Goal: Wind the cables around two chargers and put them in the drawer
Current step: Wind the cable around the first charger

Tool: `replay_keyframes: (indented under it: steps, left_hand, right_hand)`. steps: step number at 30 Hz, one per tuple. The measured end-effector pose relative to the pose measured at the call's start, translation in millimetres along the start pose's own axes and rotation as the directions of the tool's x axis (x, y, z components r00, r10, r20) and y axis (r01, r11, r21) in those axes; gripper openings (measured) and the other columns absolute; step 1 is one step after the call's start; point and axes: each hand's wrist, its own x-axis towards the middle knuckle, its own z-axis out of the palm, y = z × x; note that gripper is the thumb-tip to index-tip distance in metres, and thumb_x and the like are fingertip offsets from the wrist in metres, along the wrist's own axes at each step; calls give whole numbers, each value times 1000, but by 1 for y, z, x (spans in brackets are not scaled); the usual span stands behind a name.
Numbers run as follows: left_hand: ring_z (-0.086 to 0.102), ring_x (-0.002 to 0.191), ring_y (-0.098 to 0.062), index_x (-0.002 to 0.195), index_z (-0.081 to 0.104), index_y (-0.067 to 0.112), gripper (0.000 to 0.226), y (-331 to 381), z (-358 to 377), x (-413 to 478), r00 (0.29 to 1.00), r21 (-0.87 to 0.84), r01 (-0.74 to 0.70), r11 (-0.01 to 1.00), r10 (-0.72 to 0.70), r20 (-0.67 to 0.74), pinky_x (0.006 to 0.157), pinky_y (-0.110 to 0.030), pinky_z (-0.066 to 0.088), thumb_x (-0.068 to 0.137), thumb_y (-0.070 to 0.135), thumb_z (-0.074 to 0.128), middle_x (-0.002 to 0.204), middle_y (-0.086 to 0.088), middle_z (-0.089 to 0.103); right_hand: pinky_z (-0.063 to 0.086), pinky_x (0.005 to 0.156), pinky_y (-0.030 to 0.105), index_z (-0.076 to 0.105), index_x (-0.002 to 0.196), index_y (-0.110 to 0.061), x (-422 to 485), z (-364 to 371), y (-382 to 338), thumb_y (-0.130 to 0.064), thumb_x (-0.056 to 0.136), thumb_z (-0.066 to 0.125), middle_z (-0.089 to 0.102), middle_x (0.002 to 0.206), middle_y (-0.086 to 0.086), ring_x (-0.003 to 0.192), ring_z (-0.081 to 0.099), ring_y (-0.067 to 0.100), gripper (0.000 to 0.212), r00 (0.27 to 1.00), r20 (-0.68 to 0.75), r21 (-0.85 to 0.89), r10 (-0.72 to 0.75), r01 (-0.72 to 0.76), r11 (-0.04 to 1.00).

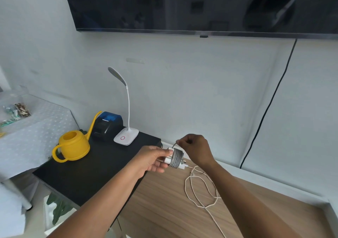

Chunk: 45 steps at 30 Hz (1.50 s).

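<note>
From the head camera, the left hand point(152, 160) grips the near end of a small white charger block point(169, 160), thumb on top and fingers curled beneath, holding it in the air above the seam between a black tabletop point(87, 173) and a wood-grain surface point(164, 201). A grey braided cable point(176, 158) sits coiled in tight turns around the block's middle. Just to the right and slightly farther away, the right hand point(196, 150) pinches the cable's free end point(177, 143) between thumb and forefinger, directly above the coil. Near and right of the hands, a loose white cable point(201, 192) lies in open loops on the wood. Far left on the black top stand a yellow plastic watering can point(73, 145), a dark printer with a blue lid point(107, 125) and a white gooseneck desk lamp point(126, 137).
</note>
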Motion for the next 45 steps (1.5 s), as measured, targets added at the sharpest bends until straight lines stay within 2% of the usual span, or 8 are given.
replay_keyframes:
  steps: [7,16,19,30,35,39,42,45]
  left_hand:
    - [70,69,-23,107,65,0,40,-3,0,10,995,-174,3,985,-21,-102,54,-29,59,79,24,80,99,-22,71]
    - [71,71,-22,95,67,6,19,0,-6,19,996,-407,34,913,-67,-67,60,-29,60,85,21,73,72,-11,75]
    - [72,70,-20,99,67,7,24,3,-8,19,997,-433,36,901,-63,-47,57,-27,60,84,25,73,78,-13,75]
    - [71,64,-15,106,70,8,39,9,-2,15,999,-414,39,910,-32,23,46,-19,49,76,33,76,85,-10,74]
    - [69,64,-17,105,69,4,48,14,0,10,994,-370,26,929,15,109,45,-19,49,67,34,78,84,-12,73]
    - [67,63,-17,104,69,1,51,16,3,7,984,-276,1,961,48,171,45,-20,48,67,35,79,83,-13,72]
    - [67,65,-18,107,69,-3,56,14,3,7,975,-191,-21,981,63,215,46,-21,49,67,36,79,86,-15,72]
    - [66,65,-18,104,71,-1,50,11,4,5,966,-119,-49,992,77,246,48,-21,48,69,34,80,87,-16,72]
  right_hand:
    - [41,57,20,66,71,-27,-14,8,-8,-24,86,61,60,60,-13,56,54,3,17,998,-20,-18,-58,58,998]
    - [39,58,21,66,69,-27,-32,29,13,-31,87,62,61,57,-10,52,49,2,19,999,11,10,-33,33,999]
    - [41,57,22,64,65,-30,-35,35,21,-33,86,63,59,54,-13,51,50,1,21,1000,20,19,-12,12,1000]
    - [36,52,10,74,72,-24,-35,35,42,-31,87,70,51,48,-9,48,44,3,18,995,84,203,48,-64,977]
    - [37,52,12,76,72,-24,-24,26,47,-29,86,71,54,47,-7,47,47,2,16,995,55,172,89,-97,980]
    - [41,56,26,64,50,-22,-11,19,48,-17,85,67,56,46,-7,48,48,6,36,995,19,46,97,-98,994]
    - [43,62,29,68,62,-14,-3,11,46,0,78,58,64,60,1,59,53,12,24,997,22,-21,72,-72,997]
    - [48,64,24,72,69,-26,4,4,39,-1,80,65,71,69,-5,66,62,6,28,1000,27,-42,10,-9,999]
